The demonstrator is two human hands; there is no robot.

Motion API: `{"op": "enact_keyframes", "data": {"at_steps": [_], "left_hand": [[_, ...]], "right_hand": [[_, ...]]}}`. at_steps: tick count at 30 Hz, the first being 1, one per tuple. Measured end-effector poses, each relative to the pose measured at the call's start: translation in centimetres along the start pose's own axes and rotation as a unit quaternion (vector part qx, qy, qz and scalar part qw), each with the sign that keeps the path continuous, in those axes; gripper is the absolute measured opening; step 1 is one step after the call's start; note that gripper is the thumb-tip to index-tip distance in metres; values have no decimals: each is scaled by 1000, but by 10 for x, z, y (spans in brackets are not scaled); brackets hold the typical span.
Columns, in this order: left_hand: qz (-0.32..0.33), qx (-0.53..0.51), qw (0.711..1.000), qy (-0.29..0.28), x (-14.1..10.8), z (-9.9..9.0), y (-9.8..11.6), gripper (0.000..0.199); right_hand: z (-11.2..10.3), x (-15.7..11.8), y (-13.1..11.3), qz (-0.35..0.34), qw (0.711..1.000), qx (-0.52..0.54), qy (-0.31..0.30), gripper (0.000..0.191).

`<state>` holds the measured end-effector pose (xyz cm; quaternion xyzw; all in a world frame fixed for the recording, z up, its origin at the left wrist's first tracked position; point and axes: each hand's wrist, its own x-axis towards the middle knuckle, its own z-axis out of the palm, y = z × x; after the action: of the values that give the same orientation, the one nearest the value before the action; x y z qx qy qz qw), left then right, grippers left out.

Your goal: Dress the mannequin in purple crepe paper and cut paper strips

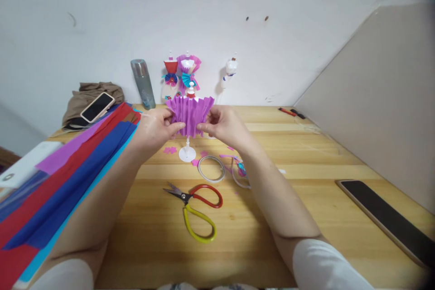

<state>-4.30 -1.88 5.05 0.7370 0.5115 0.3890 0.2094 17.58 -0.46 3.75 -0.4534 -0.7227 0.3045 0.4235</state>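
Pleated purple crepe paper [189, 115] wraps the front of a small white dress-form stand [186, 154], whose knobbed top and red neck band show above it. My left hand [157, 126] pinches the paper's left side between thumb and fingers. On the right side, my right hand [219, 123] grips it the same way, thumb in front and fingers partly hidden behind. Below the stand lie scissors [185, 197] with one red and one yellow handle, blades apart. A ring of tape [211, 169] and pink paper scraps [170, 150] are close to the stand's base.
Coloured paper strips [78, 181] cover the left side beside my forearm. Behind stand a grey bottle [142, 84] and dressed forms [187, 70], with another white form [231, 70] further right. Phones [98, 107] lie at left and right; markers [288, 112] sit near the wall.
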Motion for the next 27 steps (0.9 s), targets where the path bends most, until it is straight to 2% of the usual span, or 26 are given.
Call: {"op": "enact_keyframes", "data": {"at_steps": [5, 11, 17, 22, 27], "left_hand": [[-3, -26, 1000, -5, 5, 4, -10, 23], [-17, -16, 999, -29, 4, 7, -4, 21], [-3, 0, 1000, -18, 4, 12, 0, 19], [1, 9, 1000, -15, 5, 13, -2, 27], [15, 22, 1000, 5, 6, 14, -5, 21]], "right_hand": [[1, 3, 5, 0, 1000, -2, 6, 25], [6, 4, 5, -5, 1000, -14, 5, 25], [9, 1, 1, -9, 1000, -10, -16, 26], [9, 2, 4, -14, 1000, -16, -1, 28], [11, 4, 6, -12, 1000, -13, 12, 24]]}}
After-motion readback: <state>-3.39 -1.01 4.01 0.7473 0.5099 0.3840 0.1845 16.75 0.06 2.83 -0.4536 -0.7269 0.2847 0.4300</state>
